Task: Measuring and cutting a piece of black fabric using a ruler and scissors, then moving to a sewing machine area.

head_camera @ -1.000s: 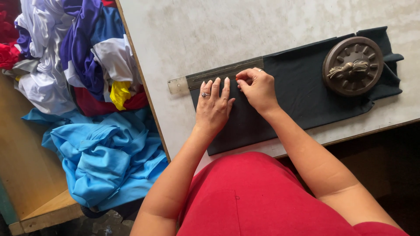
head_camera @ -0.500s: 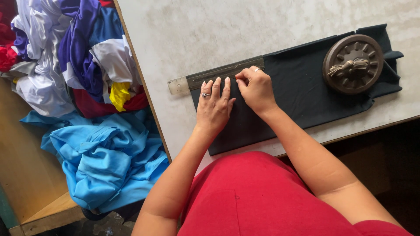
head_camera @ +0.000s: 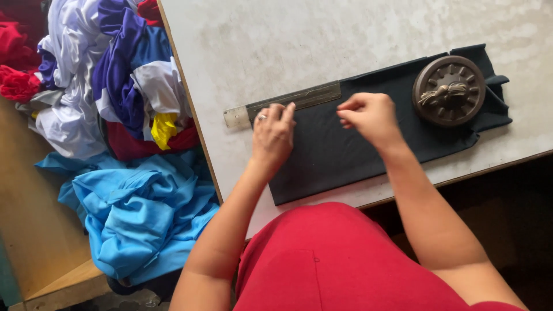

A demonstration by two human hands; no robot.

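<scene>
pile of coloured garments (head_camera: 115,132) off the table's left edge | my left hand (head_camera: 272,136) flat, fingers spread, pressing the metal ruler (head_camera: 282,103) onto the dark cloth (head_camera: 345,150) | ruler's long axis runs left-right along cloth's far edge | my right hand (head_camera: 368,118) pinched, what it holds I cannot tell | round iron weight (head_camera: 449,90) far right on cloth
</scene>
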